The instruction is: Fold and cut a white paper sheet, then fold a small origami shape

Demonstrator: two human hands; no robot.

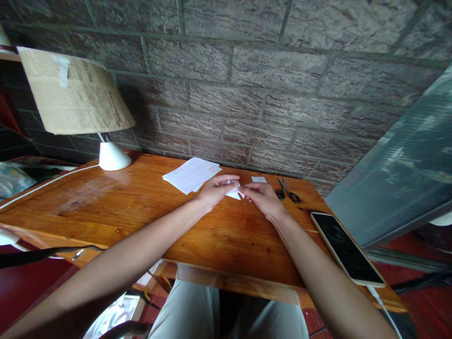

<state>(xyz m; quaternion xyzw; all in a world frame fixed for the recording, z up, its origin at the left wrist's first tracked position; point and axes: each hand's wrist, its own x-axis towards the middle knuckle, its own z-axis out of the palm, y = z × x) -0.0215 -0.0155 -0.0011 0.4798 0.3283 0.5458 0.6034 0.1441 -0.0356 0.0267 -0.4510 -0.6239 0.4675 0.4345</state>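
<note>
Both hands meet above the middle of the wooden table, around a small piece of folded white paper (233, 193). My left hand (214, 192) is closed on its left side, thumb and fingers pinching it. From the right, my right hand (262, 197) pinches its edge with thumb and forefinger. Part of the paper is hidden by the fingers. Just behind my right hand lies another small white paper piece (259, 179). Black-handled scissors (287, 192) rest to the right of that hand, blades pointing toward the wall. A stack of white paper sheets (190, 175) lies beyond my left hand.
A smartphone (348, 247) with a cable plugged in lies at the table's right edge. At the back left stands a lamp (113, 157) with a newspaper-covered shade. A brick wall (226, 113) rises behind the wooden table (141, 202). A translucent panel (395, 174) stands at right.
</note>
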